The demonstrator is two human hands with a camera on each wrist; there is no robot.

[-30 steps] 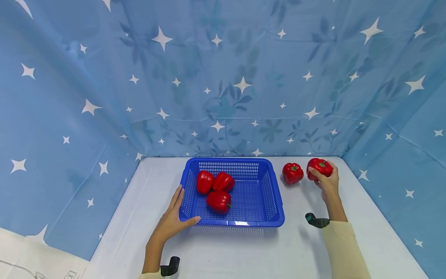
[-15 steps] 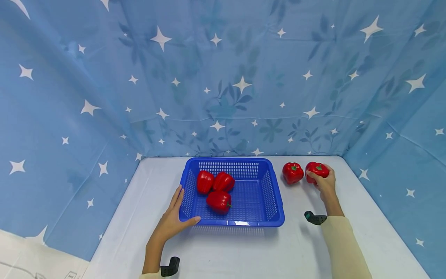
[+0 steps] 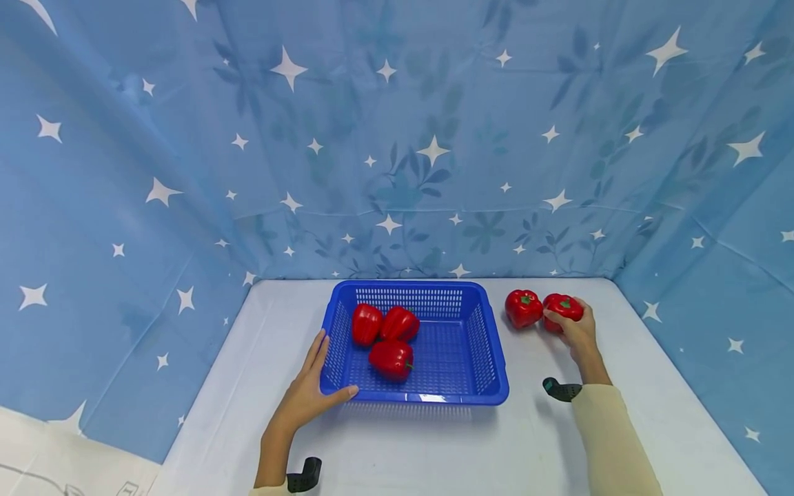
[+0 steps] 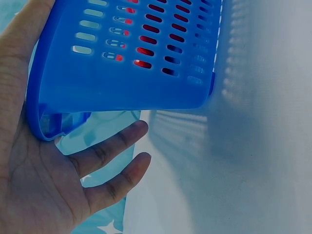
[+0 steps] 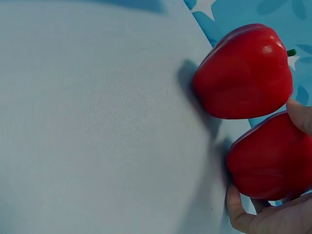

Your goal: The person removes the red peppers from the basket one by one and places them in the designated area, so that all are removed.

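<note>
At the back right of the table, my right hand (image 3: pixel 582 336) holds a red bell pepper (image 3: pixel 561 306) between thumb and fingers. The right wrist view shows this held pepper (image 5: pixel 268 158) low, at or very near the tabletop. Just left of it sits another red bell pepper (image 3: pixel 524 308), stem up. My left hand (image 3: pixel 302 396) lies at the near left corner of a blue plastic basket (image 3: pixel 428 398), its fingers spread along the left side and its thumb at the front rim. Inside the basket, to the left, are three red bell peppers (image 3: pixel 391 359).
A white-covered table (image 3: pixel 422 455) bears everything. Blue curtains (image 3: pixel 397 172) with white stars stand behind it and on both sides. Black wrist devices (image 3: pixel 304 474) are on both forearms.
My right hand has lowered the held bell pepper and brought it slightly left, close beside the other one. The left hand and the basket have stayed put.
</note>
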